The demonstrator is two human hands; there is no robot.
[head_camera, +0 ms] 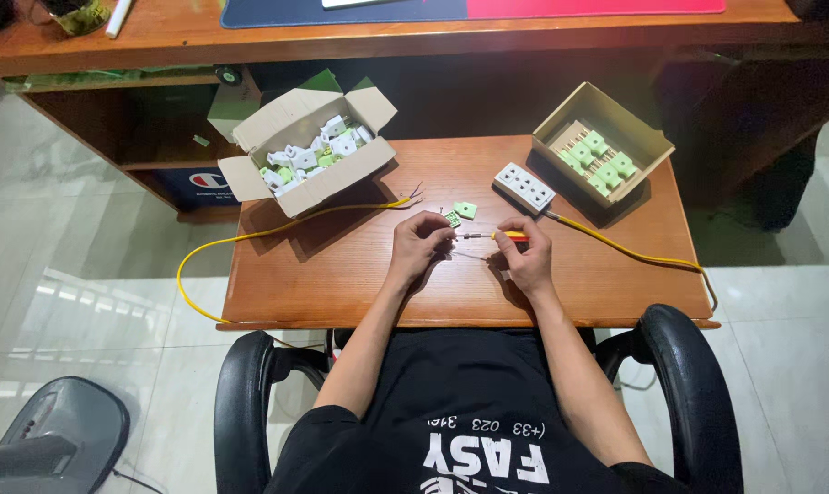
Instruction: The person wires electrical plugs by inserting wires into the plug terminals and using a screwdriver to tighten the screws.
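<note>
Yellow-handled screwdriver (501,236) lies in my right hand (524,258), fingers curled and pinched round the grip near the middle of the frame, with its thin metal shaft running almost level toward the left of the picture. The tip ends at my left hand (416,245), whose fingers are pressed together round a small part (443,240) that I can barely make out; it looks pale, but it is too small to tell its shape. So the tool's long axis runs left to right across the frame, from one hand straight to the other, and the two hands sit just beside each other on the wooden table (341,274), nearly level in the picture. Just above my left fingertips lie two small green plug pieces (460,213), loose on the wood and apart from both hands; my left hand is the nearer one to them. Further up and to the right sits a white socket strip (525,187), its yellow cable (634,252) trailing off toward the right edge, closer to my right hand. An open cardboard box of white and green parts (309,151) stands at the upper left of the table, well apart from my left hand, and a second box with green pieces in rows (602,142) stands at the upper right. Another yellow wire (250,236) loops off the table's left side.
</note>
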